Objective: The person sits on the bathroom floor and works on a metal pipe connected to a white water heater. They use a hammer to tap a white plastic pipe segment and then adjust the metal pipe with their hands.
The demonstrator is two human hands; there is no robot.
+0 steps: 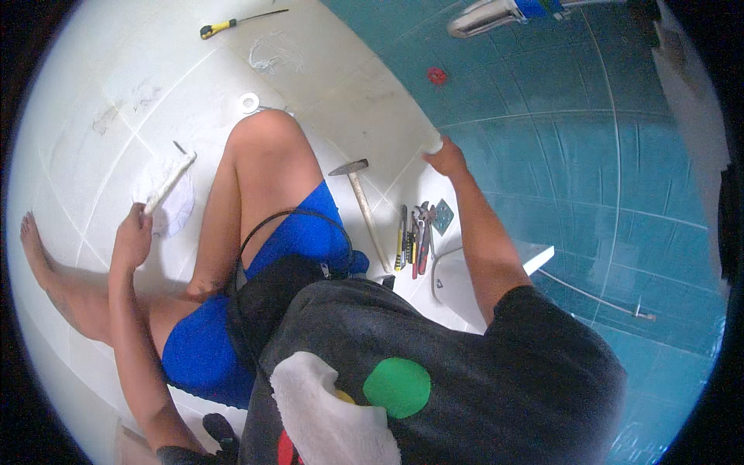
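My left hand (pixel 134 236) is closed round the lower end of a long white-handled tool (pixel 170 183). A thin dark metal tip sticks out past its far end. Beneath the tool lies a roundish white patch (pixel 178 205), like a thin sheet or spread paste; I cannot tell which. My right hand (pixel 448 158) is at the line where the pale tiles meet the teal wall. Its fingers are curled, with a small whitish patch between thumb and fingers that I cannot make out. Nearer my body, between the hands, lies a hammer (pixel 363 203) with a pale handle.
Beside the hammer lie a yellow-black cutter (pixel 401 239) and red-handled pliers (pixel 425 240), near a square drain cover (pixel 442 216). A white basin-like piece (pixel 465 287) stands below my right arm. Farther off are a tape roll (pixel 248 103) and a yellow-black screwdriver (pixel 221 28).
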